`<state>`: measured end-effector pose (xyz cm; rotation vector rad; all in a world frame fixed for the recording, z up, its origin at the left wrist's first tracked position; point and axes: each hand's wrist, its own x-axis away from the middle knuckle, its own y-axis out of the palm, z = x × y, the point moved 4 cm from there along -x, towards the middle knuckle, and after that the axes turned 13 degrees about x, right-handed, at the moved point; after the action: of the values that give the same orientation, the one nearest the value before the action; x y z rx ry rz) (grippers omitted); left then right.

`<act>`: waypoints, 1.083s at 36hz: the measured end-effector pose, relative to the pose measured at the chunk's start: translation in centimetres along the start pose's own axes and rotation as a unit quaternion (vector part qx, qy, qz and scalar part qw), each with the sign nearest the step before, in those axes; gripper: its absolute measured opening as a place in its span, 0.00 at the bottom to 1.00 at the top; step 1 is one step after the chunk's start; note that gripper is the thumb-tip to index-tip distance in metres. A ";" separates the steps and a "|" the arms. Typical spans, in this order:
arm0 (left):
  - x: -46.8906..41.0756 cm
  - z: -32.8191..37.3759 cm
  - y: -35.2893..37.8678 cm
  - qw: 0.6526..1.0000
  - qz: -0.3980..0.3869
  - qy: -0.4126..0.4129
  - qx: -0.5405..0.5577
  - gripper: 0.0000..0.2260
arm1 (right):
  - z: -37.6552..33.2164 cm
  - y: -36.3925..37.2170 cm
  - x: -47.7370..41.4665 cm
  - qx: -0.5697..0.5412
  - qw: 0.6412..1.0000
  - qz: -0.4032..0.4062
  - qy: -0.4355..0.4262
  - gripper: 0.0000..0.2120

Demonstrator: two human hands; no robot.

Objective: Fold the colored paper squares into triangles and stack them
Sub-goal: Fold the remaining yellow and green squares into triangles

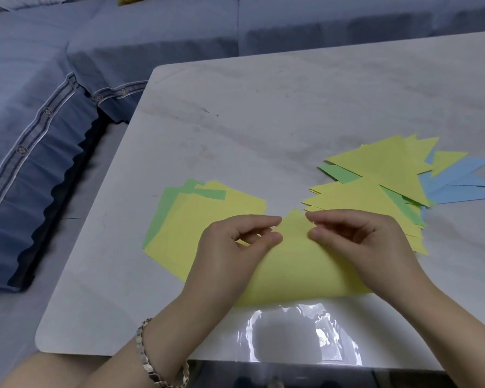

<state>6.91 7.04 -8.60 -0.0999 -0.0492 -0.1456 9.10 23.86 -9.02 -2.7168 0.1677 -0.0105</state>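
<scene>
The front sheet (300, 264) is plain yellow, and the pile of squares (207, 211) mixes yellow with light green. The heap of triangles (375, 163) shows yellow, green and pale blue. The table (263, 107) is white with faint grey marbling, the sofa cover (34, 79) blue with a striped, medallion-dotted trim, and the bracelet (142, 351) silver-toned.

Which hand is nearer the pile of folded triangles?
Right. The right hand pinches the yellow sheet beside the pile of folded triangles; the left hand pinches it farther away, by the unfolded squares.

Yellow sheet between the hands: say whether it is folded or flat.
Folded over, uncreased: the yellow sheet curves round at its near edge, left hand and right hand pinching its top corners.
</scene>
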 end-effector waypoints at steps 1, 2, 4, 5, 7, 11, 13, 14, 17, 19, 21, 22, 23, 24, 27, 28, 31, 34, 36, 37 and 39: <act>0.1 0.1 0.0 1.000 -0.002 0.002 -0.001 0.17 | 0.0 0.0 0.0 -0.003 1.000 0.000 0.001 0.16; 0.1 0.1 0.1 1.000 -0.003 0.006 -0.002 0.17 | 0.0 0.0 0.1 -0.004 1.000 0.000 0.000 0.16; 0.2 0.2 0.2 1.000 -0.001 0.010 -0.002 0.18 | 0.0 0.0 0.1 -0.003 1.000 -0.003 -0.002 0.16; 0.2 0.2 0.3 1.000 0.002 0.011 -0.001 0.18 | 0.0 0.0 0.2 -0.006 1.000 -0.005 -0.001 0.17; 0.3 0.3 0.3 1.000 0.006 0.013 0.000 0.18 | 0.1 0.0 0.2 -0.013 1.000 -0.005 0.002 0.17; 0.4 0.3 0.4 1.000 0.008 0.015 0.006 0.18 | 0.0 0.0 0.3 -0.014 1.000 0.005 -0.003 0.13; 0.4 0.3 0.4 1.000 0.004 0.015 0.008 0.18 | 0.0 -0.1 0.4 -0.007 1.000 0.013 -0.007 0.12; 0.4 0.4 0.5 1.000 0.001 0.016 0.007 0.17 | 0.0 -0.1 0.4 -0.005 1.000 0.016 -0.008 0.12; 0.5 0.5 0.5 1.000 -0.008 0.025 0.007 0.17 | 0.0 -0.1 0.4 -0.008 1.000 0.017 -0.007 0.13; 0.5 0.5 0.5 0.999 -0.013 0.028 0.006 0.17 | 0.1 0.0 0.4 -0.011 1.000 0.014 -0.005 0.13; 0.5 0.4 0.5 0.999 -0.016 0.026 0.008 0.17 | 0.1 0.1 0.4 -0.011 1.000 0.010 -0.006 0.13; 0.5 0.3 0.5 0.999 -0.018 0.025 0.009 0.17 | 0.1 0.1 0.4 -0.012 1.000 0.008 -0.005 0.13; 0.5 0.3 0.5 1.000 -0.019 0.023 0.008 0.17 | 0.1 0.2 0.4 -0.013 1.000 0.006 -0.005 0.13; 0.5 0.2 0.5 1.000 -0.021 0.022 0.008 0.16 | 0.1 0.2 0.4 -0.013 1.000 0.006 -0.004 0.13; 0.4 0.1 0.6 0.999 -0.025 0.020 0.005 0.16 | 0.2 0.2 0.4 -0.015 1.000 0.003 -0.005 0.13; 0.4 0.1 0.6 0.999 -0.025 0.021 0.005 0.16 | 0.2 0.2 0.5 -0.014 1.000 0.003 -0.006 0.13; 0.4 0.0 0.7 0.999 -0.023 0.019 0.010 0.16 | 0.2 0.2 0.4 -0.010 1.000 0.006 -0.008 0.14; 0.4 -0.1 0.7 1.000 -0.022 0.020 0.009 0.16 | 0.2 0.2 0.4 -0.008 1.000 0.006 -0.010 0.13; 0.4 -0.1 0.8 1.000 -0.020 0.020 0.008 0.16 | 0.2 0.2 0.4 -0.005 1.000 0.006 -0.011 0.14; 0.4 -0.2 0.8 1.000 -0.019 0.020 0.007 0.16 | 0.2 0.2 0.4 -0.003 1.000 0.006 -0.011 0.13; 0.3 -0.3 0.8 1.000 -0.017 0.022 0.006 0.15 | 0.1 0.3 0.4 0.002 1.000 0.004 -0.013 0.13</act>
<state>7.38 7.73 -8.90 -0.0850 -0.0087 -0.1806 9.48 23.63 -9.23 -2.7113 0.1708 0.0274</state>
